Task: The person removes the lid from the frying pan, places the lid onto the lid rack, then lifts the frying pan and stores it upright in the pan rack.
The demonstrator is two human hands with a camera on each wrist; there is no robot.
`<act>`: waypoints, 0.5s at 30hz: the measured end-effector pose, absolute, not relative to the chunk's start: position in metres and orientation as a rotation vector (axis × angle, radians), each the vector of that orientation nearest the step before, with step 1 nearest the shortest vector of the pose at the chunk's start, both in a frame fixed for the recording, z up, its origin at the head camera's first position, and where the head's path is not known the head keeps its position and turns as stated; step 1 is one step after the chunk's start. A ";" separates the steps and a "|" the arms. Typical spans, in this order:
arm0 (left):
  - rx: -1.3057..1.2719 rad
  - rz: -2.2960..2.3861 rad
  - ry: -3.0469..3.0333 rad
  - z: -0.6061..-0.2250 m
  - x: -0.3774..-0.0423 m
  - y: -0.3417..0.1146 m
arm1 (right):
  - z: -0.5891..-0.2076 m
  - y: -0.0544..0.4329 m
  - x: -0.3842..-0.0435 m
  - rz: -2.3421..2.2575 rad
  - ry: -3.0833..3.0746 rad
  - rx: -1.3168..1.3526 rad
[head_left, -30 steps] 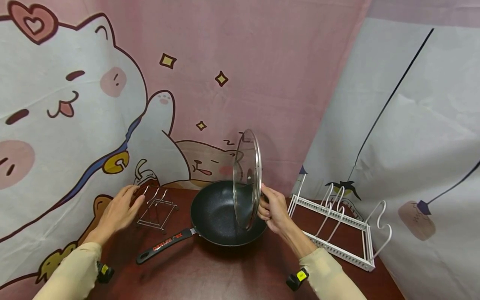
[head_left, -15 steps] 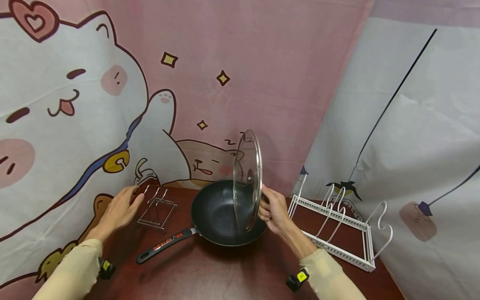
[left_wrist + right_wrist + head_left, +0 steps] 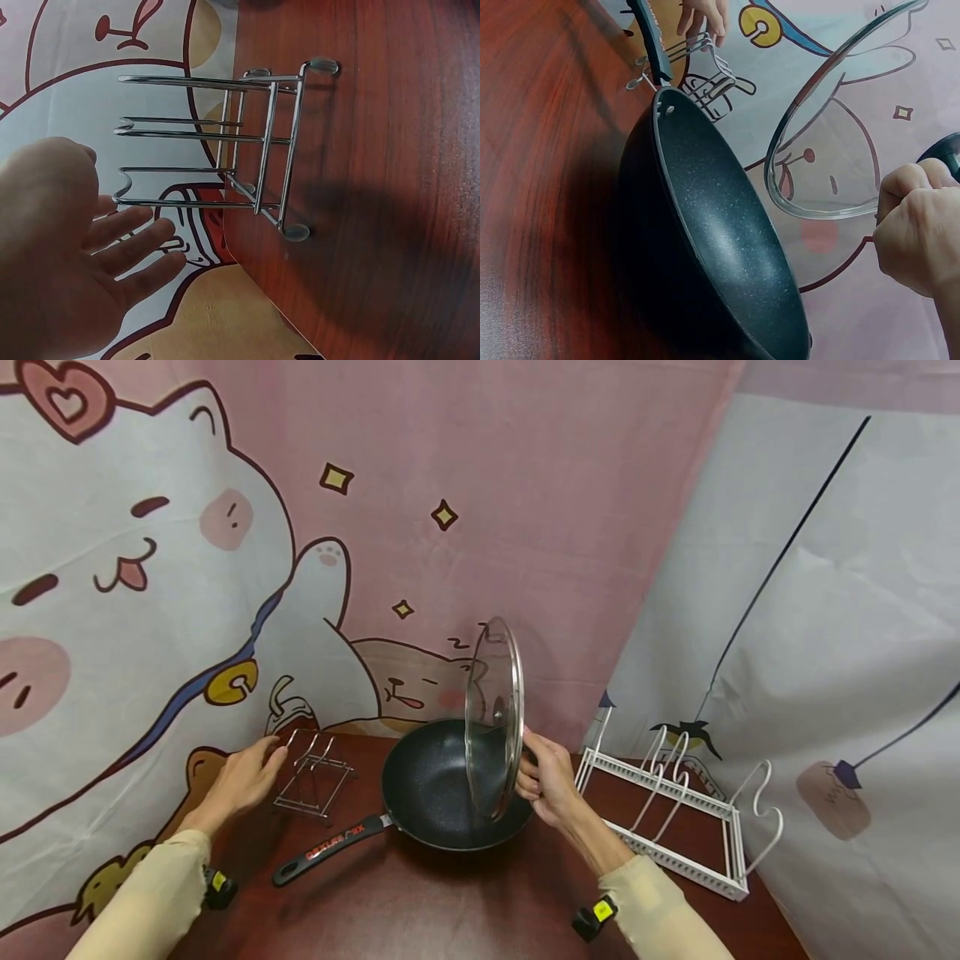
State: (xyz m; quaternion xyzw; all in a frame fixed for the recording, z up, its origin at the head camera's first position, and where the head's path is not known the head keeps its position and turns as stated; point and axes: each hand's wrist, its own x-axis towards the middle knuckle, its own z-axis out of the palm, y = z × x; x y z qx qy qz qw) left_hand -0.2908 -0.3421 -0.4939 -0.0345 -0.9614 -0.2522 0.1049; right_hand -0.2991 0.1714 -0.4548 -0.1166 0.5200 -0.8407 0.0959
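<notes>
Head view: I see right hand (image 3: 551,781) gripping lid (image 3: 497,727) by its knob (image 3: 949,150), near-upright above pan (image 3: 435,793); left hand (image 3: 243,777) loose-fingered beside wire rack (image 3: 225,138). If grip slips, lid could drop into pan; left nudge could tip rack

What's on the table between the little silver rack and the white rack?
The black pan, with a glass lid held above it, in the head view.

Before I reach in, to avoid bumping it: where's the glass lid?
In the head view, near centre, the right hand holds the glass lid nearly upright above the right half of the black wok.
</notes>
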 end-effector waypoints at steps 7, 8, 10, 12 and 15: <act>-0.089 -0.764 -2.820 -0.494 -0.293 -0.341 | -0.455 0.171 -0.300 -2.485 1.530 -0.366; -0.094 -0.767 -2.809 -0.495 -0.294 -0.341 | -0.455 0.172 -0.300 -2.484 1.529 -0.369; -0.107 -0.773 -2.791 -0.495 -0.295 -0.340 | -0.456 0.172 -0.299 -2.485 1.528 -0.366; -0.113 -0.775 -2.781 -0.495 -0.296 -0.339 | -0.456 0.172 -0.299 -2.488 1.527 -0.361; -0.110 -0.772 -2.780 -0.495 -0.296 -0.337 | -0.457 0.173 -0.298 -2.495 1.525 -0.343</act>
